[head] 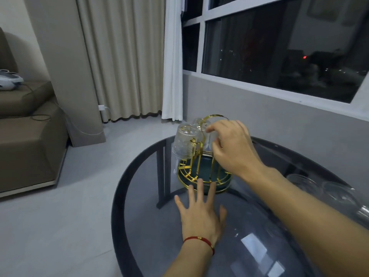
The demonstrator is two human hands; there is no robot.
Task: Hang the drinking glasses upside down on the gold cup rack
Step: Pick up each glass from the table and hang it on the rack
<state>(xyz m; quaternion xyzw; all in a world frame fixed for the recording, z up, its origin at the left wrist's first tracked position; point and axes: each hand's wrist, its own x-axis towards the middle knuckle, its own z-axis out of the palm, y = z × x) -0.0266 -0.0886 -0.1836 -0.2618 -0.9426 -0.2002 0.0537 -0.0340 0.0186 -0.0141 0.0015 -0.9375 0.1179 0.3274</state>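
Note:
The gold cup rack [191, 172] stands on a round dark glass table [139, 226], with a green round base and a gold ring handle on top. A clear ribbed glass [184, 143] hangs upside down on its left prong. A second glass [207, 134] sits upside down behind it, and my right hand [231, 146] has its fingers closed around that glass at the top of the rack. Flat on the tabletop lies my left hand [201, 214], fingers spread, its fingertips touching the rack's base. A red string is around that wrist.
More clear glasses [327, 192] stand on the table's right edge, beside my right forearm. A brown sofa [26, 136] is at the left, curtains [123, 56] and a dark window [279, 47] behind. Grey floor lies left of the table.

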